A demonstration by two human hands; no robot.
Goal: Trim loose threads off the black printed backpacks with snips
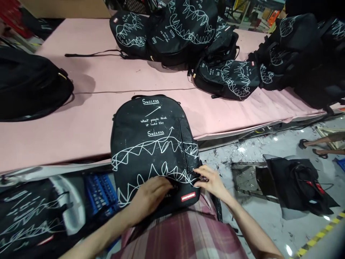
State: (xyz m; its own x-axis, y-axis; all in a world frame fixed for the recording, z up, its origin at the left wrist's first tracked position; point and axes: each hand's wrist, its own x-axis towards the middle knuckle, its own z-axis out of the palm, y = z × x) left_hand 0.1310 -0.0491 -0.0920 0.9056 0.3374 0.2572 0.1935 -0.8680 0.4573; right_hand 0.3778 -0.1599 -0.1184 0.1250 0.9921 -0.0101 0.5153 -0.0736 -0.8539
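Observation:
A black backpack (151, 151) with white scribbled lines, the word "Success" and a red label leans face up over the table's front edge, its lower end by the wearer's plaid clothing. My left hand (151, 198) is closed on the front of the bag near a curved opening; its fingertips are partly hidden. At the bag's right side, my right hand (211, 181) pinches the edge near the lower end of the vertical zipper. What lies between those fingertips is too small to make out.
Similar black backpacks lie at the back of the pink-covered table (91, 136) and on its right end. Another dark bag (32, 84) rests at left. Below are a blue crate (101, 190), a printed bag (27, 219) and a black bag (307, 187) on the littered floor. A person's feet (312, 147) show at right.

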